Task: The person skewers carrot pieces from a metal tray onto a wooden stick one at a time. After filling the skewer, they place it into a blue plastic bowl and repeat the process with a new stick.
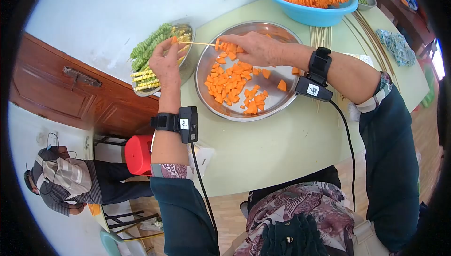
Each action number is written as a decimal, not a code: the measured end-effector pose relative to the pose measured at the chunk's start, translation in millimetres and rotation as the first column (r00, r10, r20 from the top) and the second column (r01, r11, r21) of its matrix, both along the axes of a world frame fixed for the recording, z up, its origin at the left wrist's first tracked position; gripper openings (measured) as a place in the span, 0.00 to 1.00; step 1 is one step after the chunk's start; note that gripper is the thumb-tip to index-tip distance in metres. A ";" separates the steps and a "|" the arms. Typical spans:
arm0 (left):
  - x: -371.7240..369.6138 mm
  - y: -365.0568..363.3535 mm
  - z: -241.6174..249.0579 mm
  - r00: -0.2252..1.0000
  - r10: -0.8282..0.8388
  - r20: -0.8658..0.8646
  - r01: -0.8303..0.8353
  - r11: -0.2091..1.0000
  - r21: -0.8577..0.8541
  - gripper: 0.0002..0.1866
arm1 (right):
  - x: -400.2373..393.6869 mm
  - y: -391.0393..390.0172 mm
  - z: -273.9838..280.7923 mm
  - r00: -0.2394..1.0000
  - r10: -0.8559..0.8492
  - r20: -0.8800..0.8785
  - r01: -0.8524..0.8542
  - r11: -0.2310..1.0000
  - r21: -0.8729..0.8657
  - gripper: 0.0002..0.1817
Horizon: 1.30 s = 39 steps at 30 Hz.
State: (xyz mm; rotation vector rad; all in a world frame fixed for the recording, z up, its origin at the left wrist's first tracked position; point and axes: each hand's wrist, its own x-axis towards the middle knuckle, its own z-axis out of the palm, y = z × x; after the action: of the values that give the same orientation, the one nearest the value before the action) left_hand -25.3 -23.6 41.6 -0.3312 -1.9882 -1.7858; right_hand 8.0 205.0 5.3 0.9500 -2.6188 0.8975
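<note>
A thin wooden skewer (199, 44) runs level over the near-left part of a round steel basin (201, 91). My right hand (257, 49) is closed round its right part, where several orange carrot slices (228, 47) are threaded close together. At the skewer's left tip, my left hand (165, 65) pinches one small carrot piece (174, 39) between thumb and fingers. Below both hands, a heap of cut carrot pieces (229, 81) covers the left side of the basin floor, with a few loose ones to the right.
Left of the basin, a metal bowl (188, 68) holds green and yellow skewers. A blue tub (307, 17) with finished carrot skewers stands at the back. Bare skewers (321, 37) and a patterned cloth (395, 47) lie right. A red stool (137, 155) and a person (70, 176) are left.
</note>
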 end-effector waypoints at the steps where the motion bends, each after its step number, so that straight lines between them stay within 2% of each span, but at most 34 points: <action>1: 0.6 0.7 0.0 1.000 0.007 0.002 -0.007 1.000 0.000 0.10 | 0.1 0.2 -0.4 1.000 0.005 -0.011 -0.005 1.000 -0.005 0.30; 5: 1.5 1.9 -0.8 1.000 0.018 -0.016 -0.018 1.000 -0.001 0.10 | -0.7 -0.6 -3.8 0.999 0.014 -0.041 -0.016 0.999 -0.034 0.30; 8: 2.3 3.7 -0.3 0.998 0.056 -0.031 -0.057 0.998 -0.030 0.09 | 4.3 -1.7 1.2 1.000 0.019 0.022 -0.018 0.999 -0.040 0.30; 10: 2.1 3.7 -1.1 0.995 0.070 -0.077 -0.077 0.993 -0.094 0.09 | 4.2 -3.1 -0.3 1.000 0.008 -0.016 -0.008 1.000 -0.026 0.29; 16: 1.1 3.1 -3.2 0.998 0.032 -0.059 -0.038 0.994 -0.099 0.09 | 8.1 -3.5 0.3 0.998 -0.012 0.060 0.013 1.000 -0.020 0.30; 23: 2.4 3.6 -0.6 1.000 0.014 -0.018 -0.015 0.996 -0.087 0.10 | 5.5 -3.6 -7.3 0.999 -0.035 0.011 0.035 0.999 0.005 0.31; 26: 3.8 4.4 0.1 0.999 0.009 -0.034 -0.011 0.997 -0.073 0.09 | 5.1 -3.4 -6.7 1.000 0.006 -0.005 -0.006 1.000 -0.013 0.31; 28: 2.6 3.0 -0.8 0.999 -0.012 -0.036 0.009 0.995 -0.102 0.09 | 9.8 -3.0 0.7 0.926 0.183 0.330 -0.117 0.971 -0.209 0.31; 29: 2.1 2.7 -1.5 0.999 -0.012 -0.036 0.008 0.995 -0.101 0.09 | 12.3 -2.2 5.5 0.926 0.183 0.330 -0.118 0.971 -0.208 0.31; 31: 1.9 2.3 -2.1 0.999 -0.020 -0.031 0.016 0.994 -0.106 0.08 | 17.2 -1.5 13.8 0.743 0.319 0.588 -0.143 0.935 -0.326 0.32; 32: 1.7 2.1 -2.3 0.999 -0.018 -0.031 0.015 0.994 -0.105 0.08 | 18.1 -2.0 13.2 0.743 0.319 0.589 -0.144 0.935 -0.325 0.32; 34: 1.7 1.7 -1.6 0.999 -0.035 -0.029 0.033 0.996 -0.082 0.08 | 18.8 -2.7 10.9 0.857 0.233 0.460 -0.098 0.950 -0.298 0.31; 35: 1.7 2.0 -1.7 0.999 -0.034 -0.029 0.032 0.996 -0.081 0.08 | 15.5 -3.2 4.8 0.856 0.234 0.461 -0.099 0.950 -0.297 0.31; 36: 2.6 3.4 -1.2 0.999 -0.039 -0.011 0.038 0.996 -0.081 0.08 | 12.8 -5.1 -0.2 0.969 0.092 0.229 -0.059 0.987 -0.149 0.31; 37: 3.1 4.4 -0.7 0.999 -0.044 0.007 0.044 0.996 -0.080 0.08 | 10.2 -5.6 -4.4 0.999 -0.024 -0.039 0.024 1.000 -0.015 0.31; 39: 2.9 4.6 -1.6 0.999 -0.032 0.016 0.034 0.994 -0.100 0.08 | 8.6 -2.8 -4.8 0.996 -0.066 -0.052 0.068 0.997 0.030 0.31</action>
State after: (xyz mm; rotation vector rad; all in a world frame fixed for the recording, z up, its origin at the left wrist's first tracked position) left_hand -22.4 -19.0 39.9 -0.3866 -2.0980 -1.7163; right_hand 16.6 202.2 0.5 0.8755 -2.6125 0.8068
